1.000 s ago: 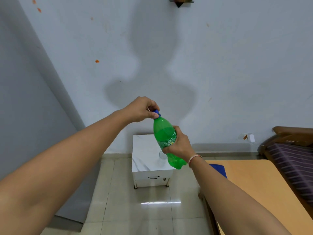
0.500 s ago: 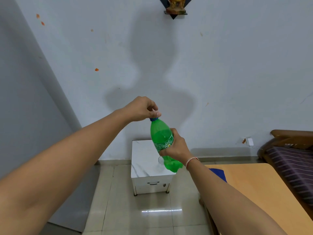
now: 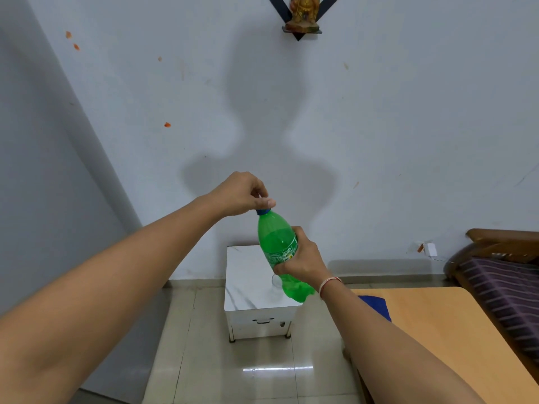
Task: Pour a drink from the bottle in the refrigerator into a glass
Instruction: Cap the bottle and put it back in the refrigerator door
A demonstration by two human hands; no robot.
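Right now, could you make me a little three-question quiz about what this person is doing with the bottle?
1. True or false: the blue cap is already off the green bottle.
2. Which hand grips the bottle's middle: A) left hand, B) right hand?
3. Fill in: the clear glass stands on the small white ____.

Key: 1. False, the left hand's fingers pinch it on the neck. 2. B. 3. Table.
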